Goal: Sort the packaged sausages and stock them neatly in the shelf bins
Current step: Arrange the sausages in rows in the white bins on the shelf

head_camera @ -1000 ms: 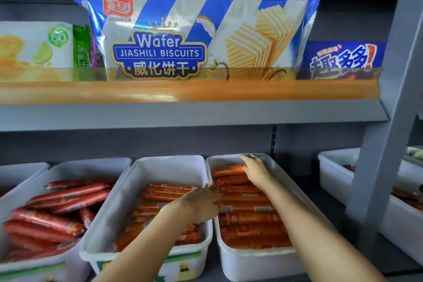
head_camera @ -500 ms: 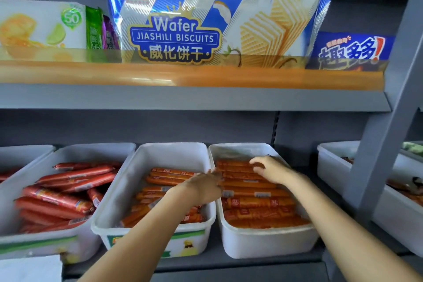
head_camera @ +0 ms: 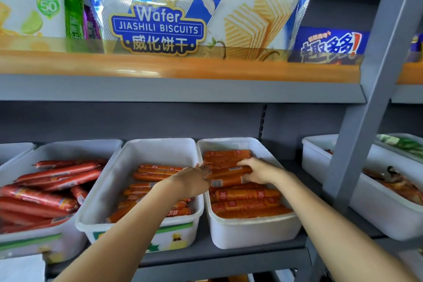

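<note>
Over rt bin [head_camera: 251, 233]: both hands' fingers curled on orange sausages [head_camera: 229, 173], left hand [head_camera: 194, 181], right hand [head_camera: 256, 171].

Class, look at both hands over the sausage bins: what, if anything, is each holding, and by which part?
The right hand grips orange sausages at their right ends, in the rightmost bin. The left hand touches their left ends; whether it grips cannot be told.

Upper shelf [head_camera: 178, 89] caps headroom over bins; upright post [head_camera: 357, 144] blocks right; middle bin [head_camera: 146, 153] rear open.
</note>
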The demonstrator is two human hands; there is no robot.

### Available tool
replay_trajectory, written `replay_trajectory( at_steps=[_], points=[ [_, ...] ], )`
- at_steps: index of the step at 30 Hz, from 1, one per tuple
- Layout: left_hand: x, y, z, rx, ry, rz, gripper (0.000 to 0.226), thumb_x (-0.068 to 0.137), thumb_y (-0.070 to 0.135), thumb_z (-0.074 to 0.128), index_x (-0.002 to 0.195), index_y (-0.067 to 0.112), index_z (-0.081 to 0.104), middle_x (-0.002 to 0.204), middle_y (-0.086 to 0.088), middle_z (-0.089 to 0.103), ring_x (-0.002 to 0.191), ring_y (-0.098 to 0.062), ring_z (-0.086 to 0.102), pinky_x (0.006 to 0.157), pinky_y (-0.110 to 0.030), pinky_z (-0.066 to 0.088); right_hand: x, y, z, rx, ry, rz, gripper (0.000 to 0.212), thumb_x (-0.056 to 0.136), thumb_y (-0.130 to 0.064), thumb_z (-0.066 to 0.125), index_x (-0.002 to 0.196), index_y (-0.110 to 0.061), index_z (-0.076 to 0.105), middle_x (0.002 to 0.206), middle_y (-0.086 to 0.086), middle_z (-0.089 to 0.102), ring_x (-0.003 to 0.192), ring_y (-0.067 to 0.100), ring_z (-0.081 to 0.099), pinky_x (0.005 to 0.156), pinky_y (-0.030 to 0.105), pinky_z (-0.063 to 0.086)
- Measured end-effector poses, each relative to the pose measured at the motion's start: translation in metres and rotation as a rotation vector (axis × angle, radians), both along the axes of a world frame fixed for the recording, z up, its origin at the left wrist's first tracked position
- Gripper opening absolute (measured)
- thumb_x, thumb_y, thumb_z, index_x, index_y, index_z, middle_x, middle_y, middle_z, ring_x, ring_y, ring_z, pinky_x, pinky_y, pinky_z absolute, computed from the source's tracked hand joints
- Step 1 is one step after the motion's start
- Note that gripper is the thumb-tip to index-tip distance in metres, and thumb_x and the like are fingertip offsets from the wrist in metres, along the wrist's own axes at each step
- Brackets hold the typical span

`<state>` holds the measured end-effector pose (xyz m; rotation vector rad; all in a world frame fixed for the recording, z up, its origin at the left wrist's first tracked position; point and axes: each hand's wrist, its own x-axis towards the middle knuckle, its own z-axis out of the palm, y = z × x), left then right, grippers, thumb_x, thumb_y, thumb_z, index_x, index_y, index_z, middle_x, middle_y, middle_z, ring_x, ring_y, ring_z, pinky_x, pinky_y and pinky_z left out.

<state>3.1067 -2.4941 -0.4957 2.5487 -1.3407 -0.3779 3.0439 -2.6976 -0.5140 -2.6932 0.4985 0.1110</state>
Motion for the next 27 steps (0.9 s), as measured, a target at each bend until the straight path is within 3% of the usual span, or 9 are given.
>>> replay_trajectory(
  at_steps=[2,4,6,9,12,14,19,22,27],
  points=[
    [0.001,-0.001,-0.001,0.006,-0.018,-0.009,0.042,0.103,0.026,0.026,0.146,0.025,0.023,0.15,0.0,0.033,0.131,-0.019,0.041,0.106,-0.029,0.033,0.002,0.001,0.0,-0.017,0.054,-0.006,0.058,0.095,-0.031,0.052,0.147,-0.027,0.027,0.154,0.003,0.024,0.137,0.023,0.033,0.11,0.036,0.032],
    [0.002,-0.002,-0.002,0.007,-0.017,-0.012,0.043,0.103,0.027,0.027,0.146,0.026,0.022,0.15,0.0,0.034,0.131,-0.019,0.042,0.106,-0.03,0.033,0.004,0.002,-0.005,-0.1,0.126,0.028,0.067,0.093,-0.048,0.049,0.149,-0.037,0.014,0.159,-0.002,0.003,0.146,0.026,0.007,0.117,0.045,0.016],
    [0.003,-0.001,-0.002,-0.003,0.019,-0.001,0.044,0.102,0.029,0.029,0.146,0.027,0.022,0.149,0.0,0.034,0.132,-0.021,0.04,0.106,-0.031,0.033,0.01,0.008,-0.01,-0.233,0.153,0.152,0.065,0.092,-0.057,0.043,0.147,-0.045,0.011,0.159,-0.008,-0.005,0.146,0.024,-0.008,0.118,0.051,0.001],
    [0.004,0.0,-0.002,-0.023,0.069,0.01,0.044,0.102,0.031,0.031,0.145,0.027,0.023,0.149,-0.001,0.035,0.132,-0.021,0.039,0.104,-0.029,0.033,0.018,0.018,-0.012,-0.26,0.137,0.265,0.06,0.094,-0.054,0.041,0.147,-0.045,0.015,0.159,-0.011,0.003,0.146,0.022,0.006,0.118,0.049,0.009],
    [0.003,0.0,-0.001,-0.026,0.077,0.017,0.044,0.102,0.031,0.031,0.145,0.029,0.023,0.146,0.0,0.039,0.128,-0.02,0.043,0.098,-0.026,0.035,0.019,0.02,-0.007,-0.274,0.124,0.252,0.059,0.091,-0.055,0.046,0.145,-0.044,0.023,0.156,-0.006,0.021,0.14,0.026,0.027,0.114,0.047,0.025],
    [0.0,0.001,0.001,-0.009,0.045,0.016,0.047,0.102,0.031,0.031,0.146,0.03,0.017,0.146,-0.001,0.039,0.126,-0.021,0.045,0.1,-0.029,0.038,0.016,0.019,-0.007,-0.25,0.118,0.241,0.06,0.089,-0.058,0.046,0.144,-0.044,0.026,0.155,-0.005,0.025,0.138,0.028,0.03,0.113,0.048,0.027],
    [-0.003,0.002,0.001,-0.002,0.022,0.003,0.048,0.102,0.031,0.028,0.147,0.031,0.012,0.15,0.0,0.033,0.129,-0.021,0.043,0.104,-0.033,0.037,0.006,0.012,-0.005,-0.152,0.129,0.101,0.057,0.096,-0.054,0.035,0.148,-0.037,0.019,0.16,0.001,0.002,0.145,0.031,0.008,0.118,0.047,0.012],
    [0.0,0.002,0.0,-0.004,0.031,0.001,0.048,0.102,0.033,0.029,0.147,0.032,0.012,0.151,0.001,0.032,0.13,-0.02,0.043,0.105,-0.033,0.037,0.006,0.008,-0.007,-0.183,0.162,0.038,0.057,0.1,-0.049,0.025,0.151,-0.029,0.01,0.159,0.005,0.005,0.146,0.027,0.009,0.117,0.041,0.011],
    [0.0,0.002,0.001,-0.01,0.046,-0.011,0.047,0.102,0.035,0.029,0.146,0.033,0.014,0.149,0.0,0.035,0.127,-0.02,0.045,0.103,-0.032,0.038,0.021,0.016,-0.012,-0.19,0.172,0.072,0.054,0.102,-0.045,0.021,0.151,-0.029,0.006,0.16,0.0,-0.002,0.146,0.028,0.002,0.119,0.044,0.005]
  ],
)
